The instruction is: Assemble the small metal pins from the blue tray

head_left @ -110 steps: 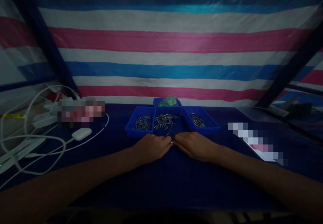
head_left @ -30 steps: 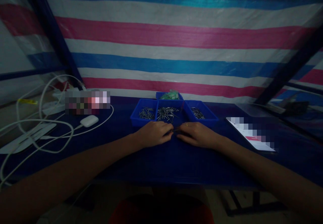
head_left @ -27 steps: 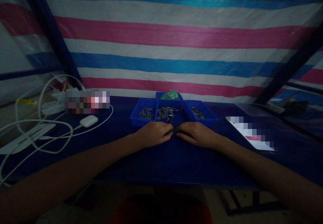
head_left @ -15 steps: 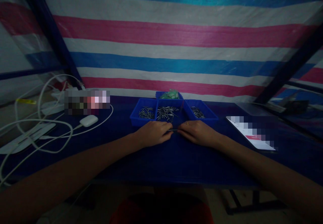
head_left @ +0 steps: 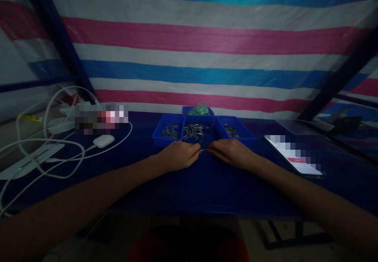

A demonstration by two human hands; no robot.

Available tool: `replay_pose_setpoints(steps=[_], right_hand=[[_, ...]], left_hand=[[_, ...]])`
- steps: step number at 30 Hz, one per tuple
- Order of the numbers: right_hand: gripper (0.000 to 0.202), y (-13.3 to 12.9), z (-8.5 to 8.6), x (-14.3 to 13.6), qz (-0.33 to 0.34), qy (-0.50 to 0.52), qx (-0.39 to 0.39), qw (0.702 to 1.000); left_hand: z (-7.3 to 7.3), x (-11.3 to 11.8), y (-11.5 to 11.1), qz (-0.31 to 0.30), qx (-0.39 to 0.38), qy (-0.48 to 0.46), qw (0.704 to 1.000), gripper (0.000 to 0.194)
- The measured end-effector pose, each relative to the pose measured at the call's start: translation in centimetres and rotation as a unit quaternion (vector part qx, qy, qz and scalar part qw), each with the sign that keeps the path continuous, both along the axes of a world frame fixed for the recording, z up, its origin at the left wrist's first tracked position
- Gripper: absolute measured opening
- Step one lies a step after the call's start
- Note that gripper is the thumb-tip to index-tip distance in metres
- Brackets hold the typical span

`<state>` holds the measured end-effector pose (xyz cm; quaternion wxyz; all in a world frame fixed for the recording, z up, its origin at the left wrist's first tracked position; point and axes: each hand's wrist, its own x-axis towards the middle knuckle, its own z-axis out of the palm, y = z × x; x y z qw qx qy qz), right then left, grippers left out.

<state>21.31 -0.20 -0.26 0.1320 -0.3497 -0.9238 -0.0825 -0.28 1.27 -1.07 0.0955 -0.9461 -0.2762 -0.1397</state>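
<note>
A thin metal rod (head_left: 204, 150) spans the small gap between my hands above the blue table. My left hand (head_left: 180, 155) pinches its left end, and my right hand (head_left: 231, 152) pinches the other end. Just beyond them stand a left blue bin (head_left: 158, 134), a middle heap of slim metal pieces (head_left: 195, 131) and a right blue bin (head_left: 244, 132). Both side bins hold similar metal pieces. The fingertips partly hide what they grip.
Behind these, another blue bin (head_left: 184, 111) holds green material (head_left: 201, 110). White cables and a white adapter (head_left: 103, 141) lie at the left. A lit tablet (head_left: 301, 166) is at the right. A striped sheet (head_left: 206, 61) hangs behind the table.
The fingers of both hands have closed slightly more around the rod, and its visible part is a little shorter. The bins stay in place.
</note>
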Motion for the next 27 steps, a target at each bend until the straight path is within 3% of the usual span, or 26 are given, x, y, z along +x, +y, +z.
replay_pose_setpoints(steps=[27], right_hand=[[0.028,-0.15,0.09,-0.10,-0.015,-0.013,-0.011,1.000]], left_hand=[[0.09,0.12,-0.19,0.033,-0.021,0.010,0.999,0.027]])
